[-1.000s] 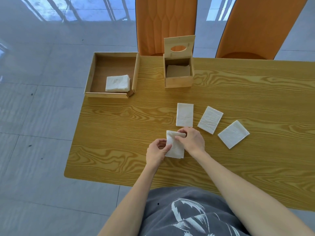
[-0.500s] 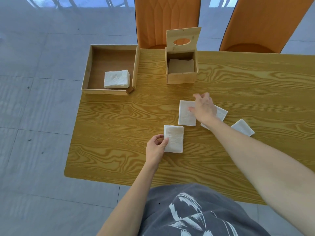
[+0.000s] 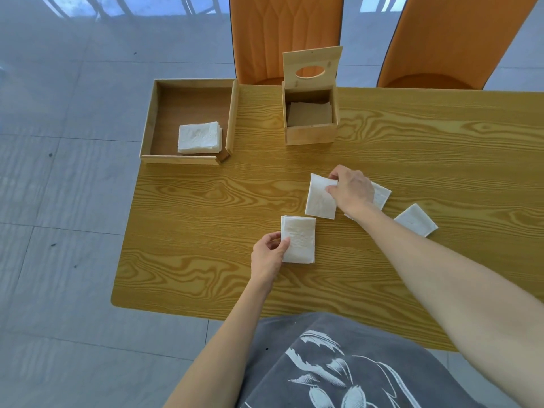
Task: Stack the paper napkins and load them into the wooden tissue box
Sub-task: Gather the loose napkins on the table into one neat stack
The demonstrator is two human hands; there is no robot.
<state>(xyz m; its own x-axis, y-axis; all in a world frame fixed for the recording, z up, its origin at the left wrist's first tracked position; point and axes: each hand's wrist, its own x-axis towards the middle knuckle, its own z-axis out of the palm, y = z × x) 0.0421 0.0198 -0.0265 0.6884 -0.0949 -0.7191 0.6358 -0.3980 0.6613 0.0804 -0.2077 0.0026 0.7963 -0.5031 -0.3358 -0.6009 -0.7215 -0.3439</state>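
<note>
Centre of frame: left hand [image 3: 269,256] pinches the lower left edge of a small stack of white folded paper napkins [image 3: 298,243] lying flat on the yellow wood-grain table [image 3: 206,231], thumb on top, fingers under the edge. Just above and right of it, right hand [image 3: 351,188] pinches the upper right corner of a single white paper napkin [image 3: 319,200], that corner lifted slightly, the rest on the table. Second napkin [image 3: 382,195] partly hidden beneath the right hand; third napkin [image 3: 415,219] lies apart, right of centre. Upper centre: square light-wood tissue box [image 3: 310,134], slotted lid upright, open. Upper left: shallow wooden tray [image 3: 188,159] holding another napkin pile [image 3: 199,137].
</note>
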